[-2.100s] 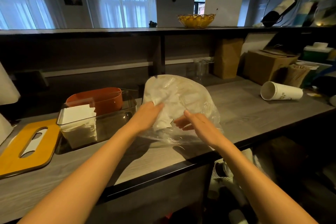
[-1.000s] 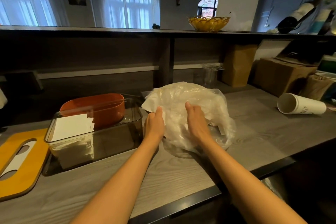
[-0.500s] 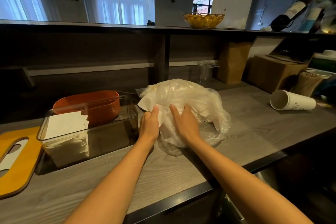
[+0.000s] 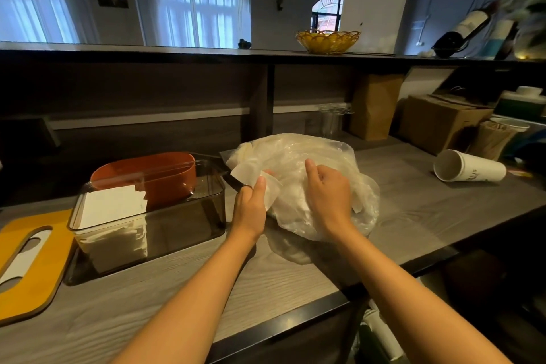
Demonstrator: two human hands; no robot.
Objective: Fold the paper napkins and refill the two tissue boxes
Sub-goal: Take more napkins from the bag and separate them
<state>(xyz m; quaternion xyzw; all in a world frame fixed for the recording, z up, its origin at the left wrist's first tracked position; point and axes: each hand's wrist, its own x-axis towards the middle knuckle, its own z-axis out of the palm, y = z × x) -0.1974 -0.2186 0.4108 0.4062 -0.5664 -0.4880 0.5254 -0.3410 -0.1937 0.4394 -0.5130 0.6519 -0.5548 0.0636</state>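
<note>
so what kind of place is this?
Probably a cafe or bar service counter: stacked paper cups lying on the worktop, a wine bottle on the raised ledge, and a plastic bag of napkins beside a clear tissue box.

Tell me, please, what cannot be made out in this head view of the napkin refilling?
- Napkin count inside the plastic bag: crinkled film blurs it.
- Right hand fingertips: curled under, facing away from the camera.
- Orange tub contents: its wall hides them.
- Yellow lid: cut off by the left edge.

Both hands [image 4: 292, 195] on napkin bag [image 4: 313, 156]
</note>
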